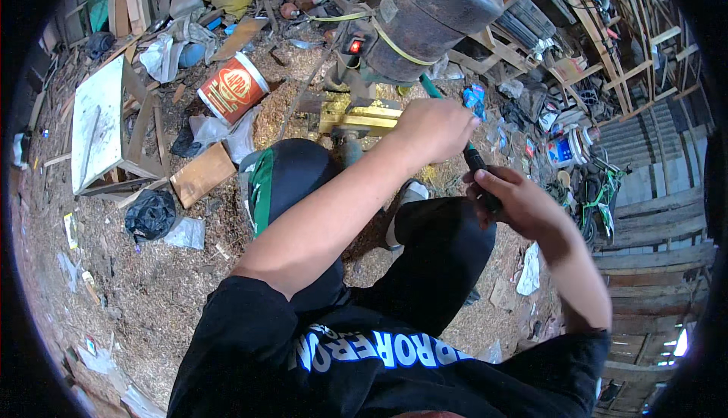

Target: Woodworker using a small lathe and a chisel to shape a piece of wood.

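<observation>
In front of me stands a dusty bench machine with a large dark motor housing (432, 20), which looks like a drill press. A green lever (431, 87) slants from under the housing toward me and ends in a black grip (475, 161). My left hand (437, 128) is closed and lies over the middle of the lever, hiding that part of it. My right hand (519, 197) has its fingers wrapped round the black grip. Left of the lever, below the housing, a yellowish block of wood (364, 117) sits on the machine; my left forearm passes close to it.
A red switch (355, 46) glows on the machine. To the left are a white-and-red bucket (233, 88), a pale board on a wooden frame (102, 126), a plank (203, 174) and a black plastic bag (150, 215). Sawdust covers the floor (182, 297). A green bicycle (599, 198) stands right.
</observation>
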